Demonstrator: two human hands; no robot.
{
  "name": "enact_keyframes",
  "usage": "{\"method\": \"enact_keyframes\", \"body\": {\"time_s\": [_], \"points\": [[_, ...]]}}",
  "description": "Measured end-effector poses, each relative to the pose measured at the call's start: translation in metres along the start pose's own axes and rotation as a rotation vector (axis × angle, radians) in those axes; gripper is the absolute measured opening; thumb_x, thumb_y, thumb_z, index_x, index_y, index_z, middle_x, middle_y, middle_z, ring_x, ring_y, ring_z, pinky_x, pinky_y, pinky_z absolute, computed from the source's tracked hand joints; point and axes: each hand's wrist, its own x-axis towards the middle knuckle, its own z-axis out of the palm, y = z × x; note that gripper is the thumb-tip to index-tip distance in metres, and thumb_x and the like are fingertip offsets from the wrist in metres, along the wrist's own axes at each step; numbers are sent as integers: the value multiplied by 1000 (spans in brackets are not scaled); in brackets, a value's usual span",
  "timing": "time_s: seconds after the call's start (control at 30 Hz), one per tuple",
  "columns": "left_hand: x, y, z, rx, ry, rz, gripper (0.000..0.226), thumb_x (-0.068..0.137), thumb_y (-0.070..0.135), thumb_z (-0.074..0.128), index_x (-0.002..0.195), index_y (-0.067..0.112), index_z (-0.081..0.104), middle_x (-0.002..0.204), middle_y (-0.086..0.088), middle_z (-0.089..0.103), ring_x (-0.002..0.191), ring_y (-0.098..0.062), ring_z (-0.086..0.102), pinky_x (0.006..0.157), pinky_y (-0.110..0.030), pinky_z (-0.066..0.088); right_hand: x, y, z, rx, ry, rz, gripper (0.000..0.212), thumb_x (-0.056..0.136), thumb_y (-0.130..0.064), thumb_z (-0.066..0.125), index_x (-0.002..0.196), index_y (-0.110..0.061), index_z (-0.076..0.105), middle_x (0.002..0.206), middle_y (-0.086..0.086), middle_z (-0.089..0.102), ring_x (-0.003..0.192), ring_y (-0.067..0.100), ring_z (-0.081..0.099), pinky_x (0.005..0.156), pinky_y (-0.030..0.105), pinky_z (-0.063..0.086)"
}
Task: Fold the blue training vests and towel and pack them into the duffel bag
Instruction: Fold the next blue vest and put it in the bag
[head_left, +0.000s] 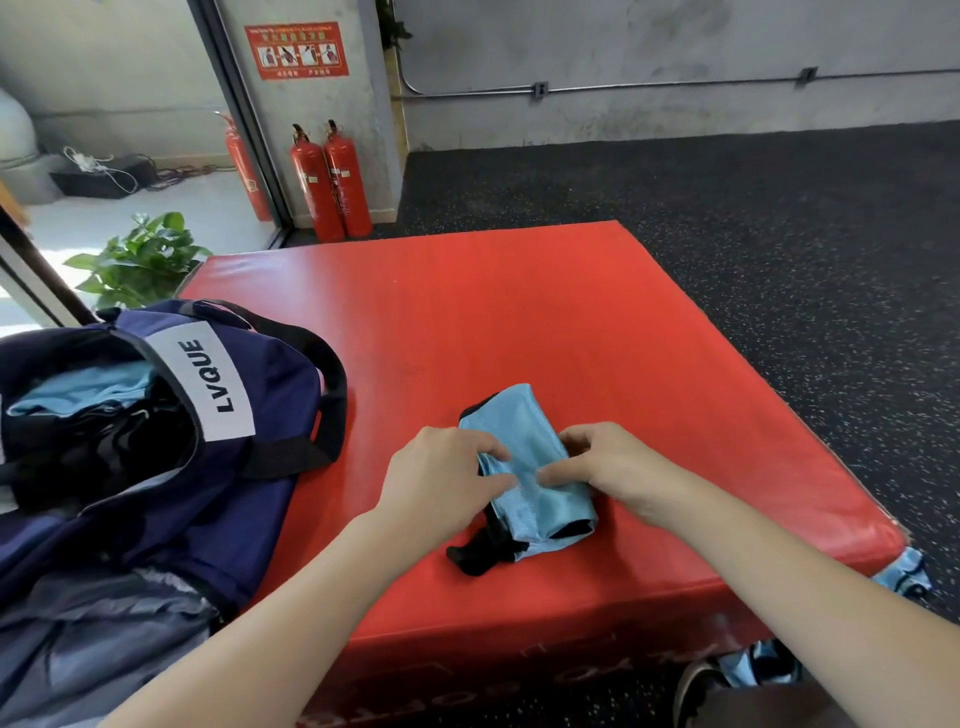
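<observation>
The duffel bag lies open at my far left on the red mat, well apart from the folded blue vest, whose long axis runs away from me. My left hand, nearer the bag, pinches the vest's left edge; my right hand pinches its right. Both forearms angle inward, wrists low over the mat.
</observation>
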Motion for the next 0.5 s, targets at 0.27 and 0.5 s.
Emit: {"method": "enact_keyframes", "body": {"time_s": [0.27, 0.5], "points": [[8, -21, -36, -469, -110, 147, 30, 78, 22, 83, 92, 49, 78, 149, 21, 42, 137, 3, 34, 113, -26, 29, -10, -16, 1, 174, -216, -80, 24, 84, 1, 74, 105, -10, 69, 105, 14, 74, 90, 25, 69, 78, 36, 50], [-6, -38, -53, -469, -251, 47, 15, 81, 22, 81, 85, 37, 80, 86, 8, 74, 80, 1, 60, 77, -19, 46, -18, -28, 13, 140, -269, -112, 26, 85, -5, 77, 110, -8, 71, 100, 11, 73, 89, 23, 68, 79, 31, 54]]}}
